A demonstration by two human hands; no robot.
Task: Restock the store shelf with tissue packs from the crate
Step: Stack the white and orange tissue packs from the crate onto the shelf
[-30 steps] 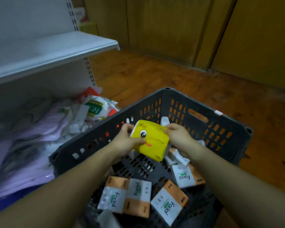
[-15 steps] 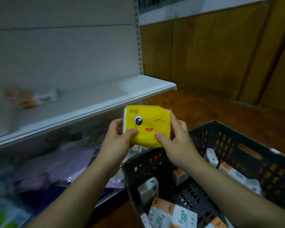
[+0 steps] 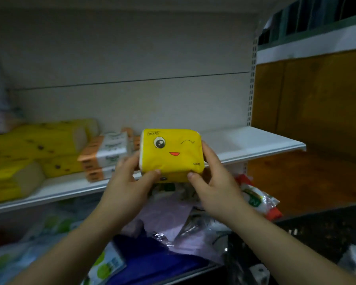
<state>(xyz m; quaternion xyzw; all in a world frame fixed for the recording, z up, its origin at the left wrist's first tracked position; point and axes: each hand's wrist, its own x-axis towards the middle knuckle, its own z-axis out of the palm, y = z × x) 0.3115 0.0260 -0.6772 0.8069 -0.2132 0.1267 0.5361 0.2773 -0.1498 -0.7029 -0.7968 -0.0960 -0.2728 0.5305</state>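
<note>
Head view: the soft yellow winking-face tissue pack (image 3: pixel 171 155) sat pinched between my left hand (image 3: pixel 130 182) and right hand (image 3: pixel 212 182), just before the white metal shelf (image 3: pixel 255 145). I judged it should go level onto the bare board at two o'clock, face outward.

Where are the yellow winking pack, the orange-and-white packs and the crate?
yellow winking pack (image 3: pixel 171 155), head view, printed front
orange-and-white packs (image 3: pixel 111 150), head view, white label
crate (image 3: pixel 327 231), head view, dark wall

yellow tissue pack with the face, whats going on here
A person grips the yellow tissue pack between the left hand and right hand, holding it in front of the white shelf, not yet set down. Orange-and-white packs and bigger yellow packs lie on the shelf to the left. The dark crate is at lower right.
</note>
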